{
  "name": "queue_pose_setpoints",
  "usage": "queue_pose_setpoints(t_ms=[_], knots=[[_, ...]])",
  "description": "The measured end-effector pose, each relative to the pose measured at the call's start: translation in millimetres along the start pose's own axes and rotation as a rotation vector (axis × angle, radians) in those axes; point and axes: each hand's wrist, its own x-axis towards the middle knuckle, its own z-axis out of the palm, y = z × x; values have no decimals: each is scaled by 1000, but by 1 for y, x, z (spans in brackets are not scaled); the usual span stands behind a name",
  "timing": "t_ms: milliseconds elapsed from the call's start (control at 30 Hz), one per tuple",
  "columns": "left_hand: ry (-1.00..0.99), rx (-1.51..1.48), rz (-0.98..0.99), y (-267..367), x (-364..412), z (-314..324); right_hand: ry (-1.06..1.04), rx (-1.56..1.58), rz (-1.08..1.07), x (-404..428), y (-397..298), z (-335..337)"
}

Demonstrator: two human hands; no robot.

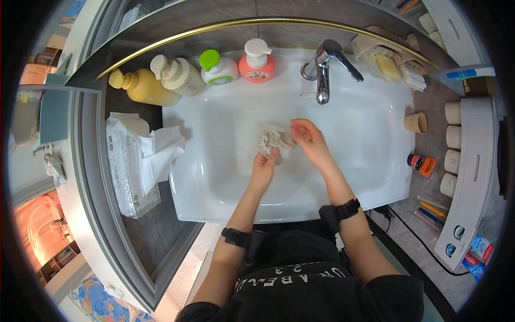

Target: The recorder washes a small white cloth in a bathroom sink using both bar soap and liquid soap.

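Note:
My left hand (pixel 263 168) grips a crumpled, wet-looking pale cloth (pixel 277 141) low over the white basin (pixel 225 181), its thumb pressed on the near side of the bundle. To the right of the cloth is my right hand (pixel 309 140), palm turned inward with loosely bent fingers. Its fingertips are at the cloth's right edge; whether they touch it I cannot tell. Behind and to the right of both hands stands a chrome faucet (pixel 323 76), its lever pointing right. Small drops or suds dot the basin left of the cloth.
Along the back rim stand a coral pump bottle (pixel 257 69), a green-capped white bottle (pixel 219 73), a cream pump bottle (pixel 186 78) and a yellow bottle (pixel 151 88). A tissue pack (pixel 128 169) lies left. At right are a soap holder (pixel 368 58), a paper cup (pixel 415 122) and an orange tube (pixel 422 165).

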Motion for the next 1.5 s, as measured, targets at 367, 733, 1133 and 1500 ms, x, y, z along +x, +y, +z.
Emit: queue_pose_setpoints(t_ms=[367,733,1133,1500], knots=[[350,80,55,-20,12,-15,134,36,147,-23,28,39],[363,-244,-394,-9,10,9,63,-500,48,-14,25,70],[292,-273,-394,-9,10,8,-22,-577,95,0,16,68],[-4,-544,-465,-1,-1,0,-120,-410,289,19,33,60]])
